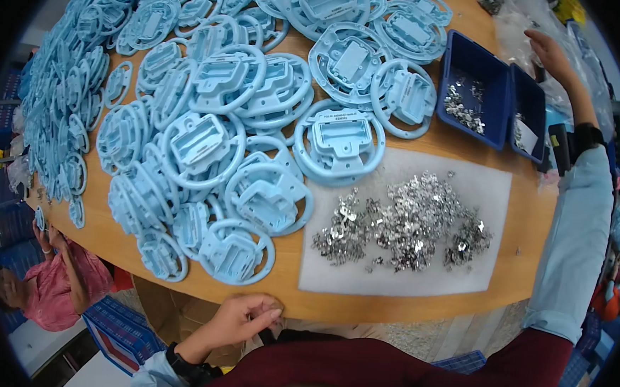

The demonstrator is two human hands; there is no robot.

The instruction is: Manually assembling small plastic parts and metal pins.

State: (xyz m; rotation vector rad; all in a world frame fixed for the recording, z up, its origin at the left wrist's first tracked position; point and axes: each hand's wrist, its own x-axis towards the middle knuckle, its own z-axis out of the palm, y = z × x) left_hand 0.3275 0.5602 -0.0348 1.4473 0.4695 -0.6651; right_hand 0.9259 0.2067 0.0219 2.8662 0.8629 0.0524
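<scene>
My left hand (249,319) rests at the near edge of the table, its fingers curled in and the thumb lying against them. Whatever it may hold is hidden. My right hand (554,58) reaches out at the far right, over a clear plastic bag (522,25), with fingers stretched and nothing visible in them. A white foam sheet (397,284) lies before me, bearing a heap of small shiny metal clips (422,214). Left of it are many light-blue plastic ring-shaped housings (199,144), stacked and overlapping.
Behind the sheet stands a dark blue bin (498,84) with some metal pieces inside; a second blue compartment (528,111) adjoins it. Another person in a pink top (63,285) handles a blue part at the far left. Blue crates (120,331) stand below the table edge.
</scene>
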